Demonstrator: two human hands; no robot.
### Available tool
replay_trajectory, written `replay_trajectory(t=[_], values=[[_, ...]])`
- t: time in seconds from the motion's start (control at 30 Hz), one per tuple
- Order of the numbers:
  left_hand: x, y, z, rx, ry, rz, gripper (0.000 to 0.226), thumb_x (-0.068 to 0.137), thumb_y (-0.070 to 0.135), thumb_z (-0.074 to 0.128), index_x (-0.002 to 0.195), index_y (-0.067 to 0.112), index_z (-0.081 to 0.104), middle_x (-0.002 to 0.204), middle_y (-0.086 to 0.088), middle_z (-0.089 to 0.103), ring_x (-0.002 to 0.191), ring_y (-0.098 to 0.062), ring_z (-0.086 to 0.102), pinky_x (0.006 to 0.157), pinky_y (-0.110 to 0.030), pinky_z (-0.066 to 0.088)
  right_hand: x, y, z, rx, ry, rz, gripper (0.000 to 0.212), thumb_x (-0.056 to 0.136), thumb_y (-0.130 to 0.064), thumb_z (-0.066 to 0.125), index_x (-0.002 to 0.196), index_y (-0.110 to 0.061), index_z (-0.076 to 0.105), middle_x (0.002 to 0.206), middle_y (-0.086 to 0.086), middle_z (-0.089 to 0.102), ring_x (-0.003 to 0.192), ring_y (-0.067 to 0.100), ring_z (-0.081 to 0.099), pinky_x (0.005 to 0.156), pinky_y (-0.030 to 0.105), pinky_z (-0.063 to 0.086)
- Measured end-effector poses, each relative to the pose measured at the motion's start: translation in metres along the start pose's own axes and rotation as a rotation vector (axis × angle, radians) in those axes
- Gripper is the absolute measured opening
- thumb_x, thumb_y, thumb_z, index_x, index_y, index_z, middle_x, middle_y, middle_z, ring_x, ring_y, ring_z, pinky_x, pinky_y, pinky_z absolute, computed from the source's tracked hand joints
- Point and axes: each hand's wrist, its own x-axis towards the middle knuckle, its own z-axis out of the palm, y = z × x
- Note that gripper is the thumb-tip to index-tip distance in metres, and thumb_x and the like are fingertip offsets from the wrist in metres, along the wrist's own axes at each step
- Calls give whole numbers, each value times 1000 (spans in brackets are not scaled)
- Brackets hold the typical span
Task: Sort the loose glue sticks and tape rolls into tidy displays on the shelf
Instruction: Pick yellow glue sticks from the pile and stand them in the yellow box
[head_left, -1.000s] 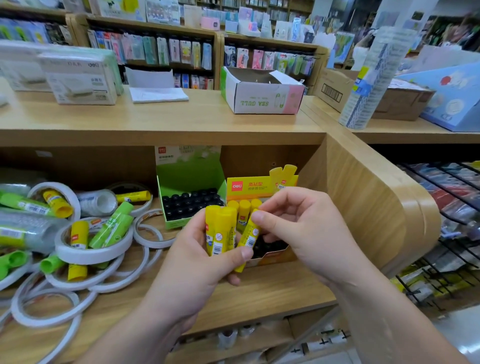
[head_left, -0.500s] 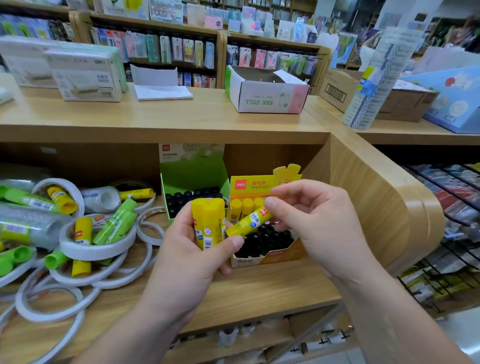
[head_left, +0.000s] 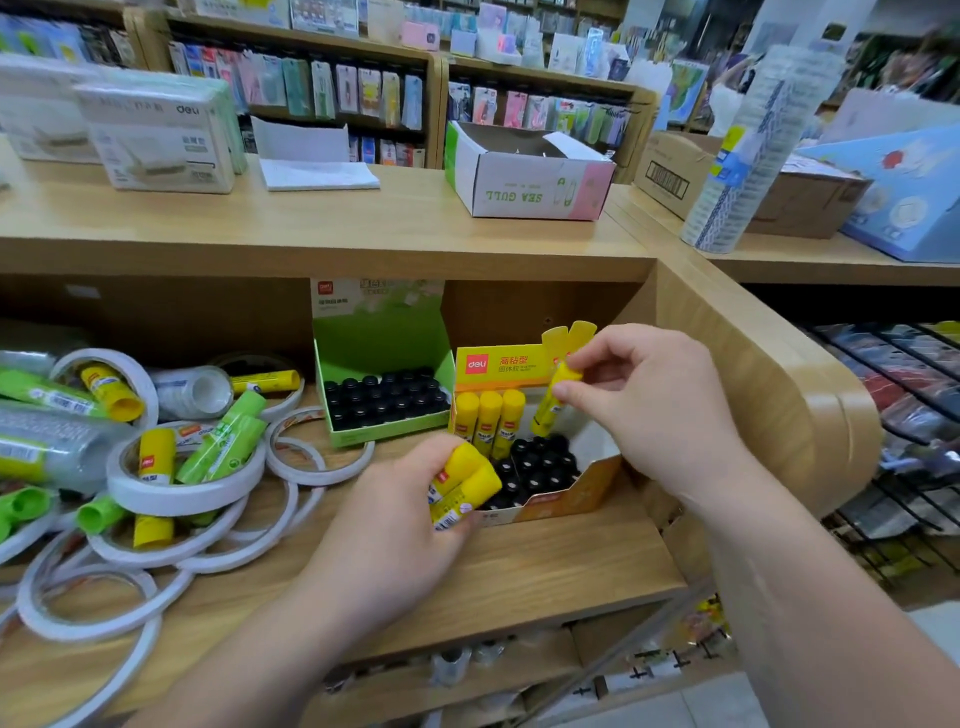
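Observation:
My right hand (head_left: 649, 410) pinches one yellow glue stick (head_left: 551, 408), held nearly upright over the back right of the yellow display box (head_left: 571, 493). Three yellow sticks (head_left: 488, 423) stand along the box's back row, with black-capped sticks in front of them. My left hand (head_left: 395, 540) grips two yellow glue sticks (head_left: 460, 486) just left of the box's front corner. A green display box (head_left: 382, 395) of black-capped sticks stands to the left. Loose green and yellow glue sticks (head_left: 223, 441) and white tape rolls (head_left: 182, 488) lie piled at the shelf's left.
The shelf's curved wooden side wall (head_left: 769, 395) rises close on the right of the yellow box. On the countertop above sit a white open carton (head_left: 524, 182), white boxed packs (head_left: 161, 140) and a tall wrapped roll (head_left: 748, 150). A wire rack (head_left: 904, 415) lies further right.
My right hand pulled one yellow stick from my left hand's bundle and carried it up and back over the yellow box. My left hand dropped lower, beside the box's front.

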Motion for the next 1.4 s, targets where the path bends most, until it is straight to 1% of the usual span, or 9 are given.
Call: replay_trajectory(t=[0.27, 0.37, 0.5, 0.67, 0.8, 0.97, 1.03, 1.2, 1.4], values=[[5, -27, -20, -99, 22, -12, 34, 78, 13, 84, 95, 35, 63, 90, 18, 68, 89, -5, 65, 77, -23, 49, 5, 1, 19, -130, -25, -163, 16, 74, -26, 88, 73, -22, 73, 79, -9, 68, 74, 7, 63, 67, 33, 56], [5, -29, -18, -117, 30, -4, 34, 79, 13, 83, 94, 36, 63, 91, 19, 68, 89, -5, 64, 75, -18, 48, 4, 1, 29, -224, -61, -192, 16, 76, -26, 86, 71, -18, 73, 77, -6, 66, 74, 12, 60, 69, 36, 55], [5, -31, -15, -158, 38, -23, 33, 80, 14, 82, 95, 36, 62, 91, 17, 69, 89, -6, 66, 76, -24, 52, 6, 1, 36, -258, -92, -202, 14, 78, -25, 85, 74, -17, 74, 80, -5, 66, 77, 14, 61, 71, 38, 56], [4, -29, -14, -153, 51, -25, 34, 80, 15, 82, 95, 38, 62, 91, 21, 68, 89, -4, 65, 75, -18, 50, 8, 1, 37, -271, -111, -230, 10, 78, -24, 84, 82, -17, 78, 82, -3, 70, 81, 17, 65, 75, 41, 57], [4, -29, -15, -155, 52, -28, 33, 80, 15, 82, 94, 37, 62, 92, 20, 69, 90, -5, 65, 75, -19, 50, 12, -2, 36, -290, -145, -225, 16, 82, -30, 81, 94, -20, 80, 84, -5, 72, 80, 13, 63, 76, 35, 56], [3, -28, -15, -175, 57, -21, 33, 80, 12, 81, 94, 35, 62, 90, 18, 69, 88, -6, 66, 75, -24, 52, 16, -6, 38, -353, -153, -217, 15, 89, -35, 73, 87, -21, 79, 78, -5, 70, 76, 12, 60, 70, 26, 48], [4, -29, -14, -167, 56, -19, 33, 81, 13, 81, 95, 36, 62, 90, 19, 69, 88, -5, 66, 75, -24, 52, 17, -8, 36, -358, -169, -209, 13, 88, -33, 74, 86, -21, 78, 83, -6, 67, 80, 13, 58, 72, 26, 45], [4, -29, -14, -152, 45, -19, 33, 81, 16, 81, 94, 39, 61, 91, 20, 68, 89, -5, 65, 74, -18, 50, 17, -7, 36, -335, -200, -169, 7, 85, -30, 78, 86, -23, 78, 92, -4, 74, 89, 14, 64, 81, 31, 53], [4, -27, -15, -143, 41, -29, 32, 81, 17, 82, 94, 39, 61, 91, 20, 68, 89, -4, 65, 72, -15, 49, 18, -6, 39, -327, -139, -117, 14, 84, -36, 78, 80, -22, 77, 79, -8, 67, 80, 11, 58, 69, 26, 45]])
